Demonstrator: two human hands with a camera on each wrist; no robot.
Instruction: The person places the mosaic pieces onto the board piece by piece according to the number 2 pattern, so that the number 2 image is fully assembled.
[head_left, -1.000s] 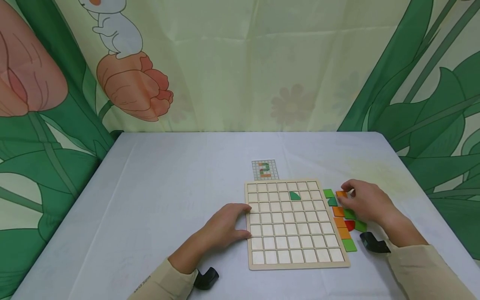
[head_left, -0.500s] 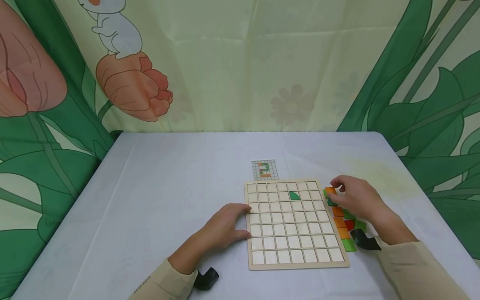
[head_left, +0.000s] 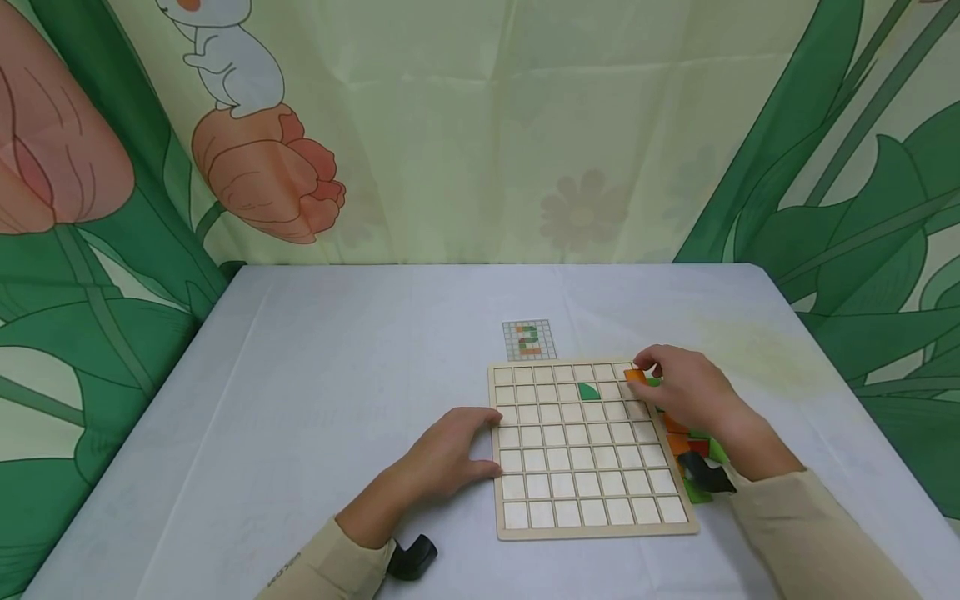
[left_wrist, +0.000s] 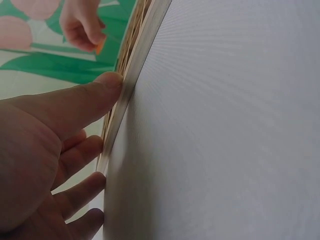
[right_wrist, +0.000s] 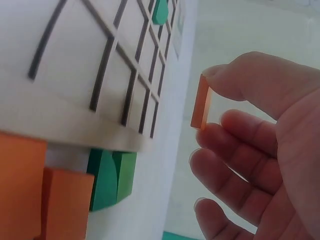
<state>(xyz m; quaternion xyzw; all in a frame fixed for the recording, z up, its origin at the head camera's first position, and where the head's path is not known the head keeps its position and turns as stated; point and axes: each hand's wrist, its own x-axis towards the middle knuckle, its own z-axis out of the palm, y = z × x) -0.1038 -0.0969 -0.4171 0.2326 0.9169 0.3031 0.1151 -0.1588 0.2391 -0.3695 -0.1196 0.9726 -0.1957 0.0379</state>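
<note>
In the head view, my right hand [head_left: 693,387] pinches an orange square tile [head_left: 634,376] between thumb and index finger, above the far right corner of a wooden grid board [head_left: 592,532]. The right wrist view shows this tile [right_wrist: 201,102] edge-on at the fingertips, raised over the board. My left hand [head_left: 446,450] rests against the board's left edge, thumb and fingers spread along it; in the left wrist view the fingertips touch the wooden rim [left_wrist: 131,75]. One green quarter-round tile [head_left: 588,392] sits in a cell of the second row.
Loose tiles lie along the board's right side, partly hidden by my right arm: orange [head_left: 677,443], red [head_left: 698,447] and green [head_left: 697,493]. Behind the board is a small pattern card [head_left: 527,339] showing a coloured figure 2. A white cloth [head_left: 337,375] covers the table.
My right hand has moved left from the loose tiles to over the board's far right corner, carrying the orange tile. The left hand and the board stay still.
</note>
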